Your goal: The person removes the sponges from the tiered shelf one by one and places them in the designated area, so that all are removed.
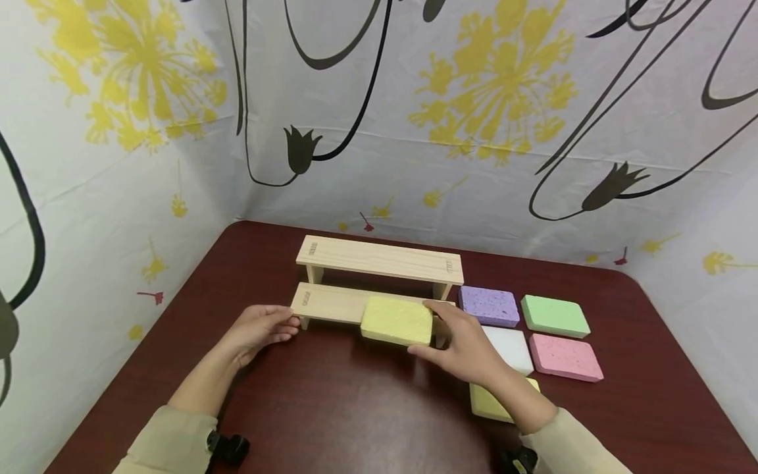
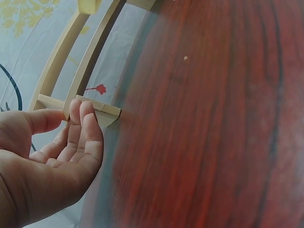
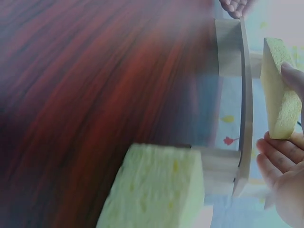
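A two-step wooden shelf [image 1: 334, 304] stands on the table. At the left end of its lower step, my left hand [image 1: 260, 330] pinches the board between thumb and fingers; the left wrist view shows the thumb against the board's end. My right hand [image 1: 468, 343] grips a yellow sponge [image 1: 395, 320] by its right side, thumb on the near edge and fingers on the far one. In the right wrist view this yellow sponge [image 3: 275, 95] is tilted and held just above the lower step, with a gap between them.
Right of the shelf lie a purple sponge [image 1: 489, 306], a green sponge [image 1: 555, 316], a pink sponge [image 1: 565, 357] and a white sponge [image 1: 510, 349]. A second yellow sponge [image 1: 490, 403] is partly under my right forearm. Patterned cloth [image 1: 367, 99] hangs behind the dark red table [image 1: 343, 408].
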Motion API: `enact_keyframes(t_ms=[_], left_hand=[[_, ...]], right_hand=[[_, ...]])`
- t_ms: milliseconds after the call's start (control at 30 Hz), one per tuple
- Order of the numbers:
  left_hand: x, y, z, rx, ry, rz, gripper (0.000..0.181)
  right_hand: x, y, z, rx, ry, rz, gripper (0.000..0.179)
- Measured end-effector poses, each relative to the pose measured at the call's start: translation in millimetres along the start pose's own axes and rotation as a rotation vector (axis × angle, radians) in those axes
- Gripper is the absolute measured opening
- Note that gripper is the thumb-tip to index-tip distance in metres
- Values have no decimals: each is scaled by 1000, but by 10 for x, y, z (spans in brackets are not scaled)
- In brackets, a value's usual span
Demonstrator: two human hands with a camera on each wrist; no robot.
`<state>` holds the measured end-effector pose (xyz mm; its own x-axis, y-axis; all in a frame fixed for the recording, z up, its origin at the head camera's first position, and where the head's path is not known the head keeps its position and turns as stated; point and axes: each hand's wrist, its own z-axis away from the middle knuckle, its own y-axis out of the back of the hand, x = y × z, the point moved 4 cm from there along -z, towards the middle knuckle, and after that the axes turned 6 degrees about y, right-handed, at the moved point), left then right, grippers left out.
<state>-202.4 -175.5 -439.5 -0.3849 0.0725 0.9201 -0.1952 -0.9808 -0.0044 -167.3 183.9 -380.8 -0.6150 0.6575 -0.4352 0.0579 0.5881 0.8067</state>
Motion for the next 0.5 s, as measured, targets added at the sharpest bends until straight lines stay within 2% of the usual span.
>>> enact_keyframes(t_ms=[300,500], left_hand=[[13,-2,6,4,4,-7,41],[22,-4,12,7,10,0,41]], right_hand=[[164,183,195,20,-36,2,80],[256,293,342,43,-28,21,79]])
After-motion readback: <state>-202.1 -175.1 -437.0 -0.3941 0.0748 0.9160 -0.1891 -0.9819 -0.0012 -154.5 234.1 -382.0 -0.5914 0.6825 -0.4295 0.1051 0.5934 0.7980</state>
